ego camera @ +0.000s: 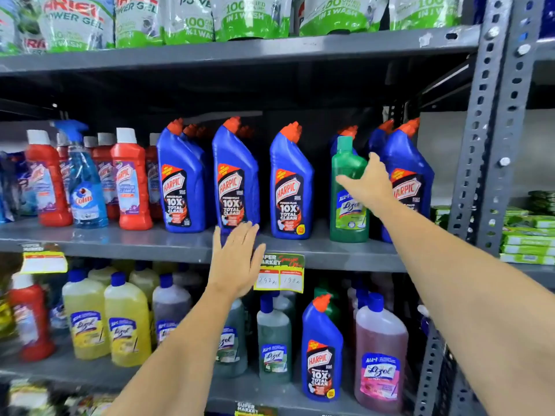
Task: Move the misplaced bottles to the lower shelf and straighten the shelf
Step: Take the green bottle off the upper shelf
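Observation:
A green Lizol bottle (348,202) stands upright on the middle shelf (135,243) among blue Harpic bottles (235,175). My right hand (368,183) wraps around the green bottle's upper body, just under its neck. My left hand (235,259) is flat and open, fingers together, hovering at the middle shelf's front edge below a Harpic bottle, holding nothing. On the lower shelf (75,376) stand yellow Lizol bottles (127,322), grey-green Lizol bottles (274,340), a pink Lizol bottle (380,355) and one blue Harpic bottle (322,352).
Red Harpic bottles (132,181) and a blue Colin spray (85,181) fill the middle shelf's left. Ariel pouches (252,16) line the top shelf. A perforated metal upright (492,121) bounds the right side. A yellow price tag (279,273) hangs from the middle shelf edge.

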Demonstrator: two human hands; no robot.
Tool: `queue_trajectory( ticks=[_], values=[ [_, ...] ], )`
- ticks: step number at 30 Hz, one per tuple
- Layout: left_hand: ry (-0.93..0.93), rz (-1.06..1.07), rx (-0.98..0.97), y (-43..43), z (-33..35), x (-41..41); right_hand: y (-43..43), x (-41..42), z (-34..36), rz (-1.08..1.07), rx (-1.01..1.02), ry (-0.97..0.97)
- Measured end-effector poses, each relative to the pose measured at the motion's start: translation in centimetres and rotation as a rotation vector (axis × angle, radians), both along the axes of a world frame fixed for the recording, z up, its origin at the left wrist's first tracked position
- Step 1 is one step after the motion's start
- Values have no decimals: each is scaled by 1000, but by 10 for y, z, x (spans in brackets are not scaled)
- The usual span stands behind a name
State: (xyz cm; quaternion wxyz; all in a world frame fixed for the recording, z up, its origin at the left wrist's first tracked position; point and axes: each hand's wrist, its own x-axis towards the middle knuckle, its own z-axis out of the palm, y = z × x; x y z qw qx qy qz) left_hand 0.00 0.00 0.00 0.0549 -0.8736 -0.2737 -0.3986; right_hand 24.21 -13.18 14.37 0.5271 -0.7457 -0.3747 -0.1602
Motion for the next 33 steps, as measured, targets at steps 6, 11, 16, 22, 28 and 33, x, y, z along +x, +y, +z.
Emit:
queue_trajectory(
  ticks=[6, 11, 16, 22, 28, 33],
  values=[
    [67, -6, 76, 8, -12, -6, 2, 9, -9, 40, 81, 172],
    [22, -6, 102, 8, -9, -2, -1, 16, 0, 175, 118, 247],
    [50, -12, 36, 8, -58, -19, 9, -2, -52, 172, 69, 207],
    [-19, -59, 57, 6, -34, -6, -23, -13, -40, 189, 357, 158],
    [-141, -137, 92, 6, -62, -9, -73, -60, -26, 424, 556, 271],
    [68, -143, 33, 10, -153, -33, -101, -107, -90, 615, 428, 357]
  ],
)
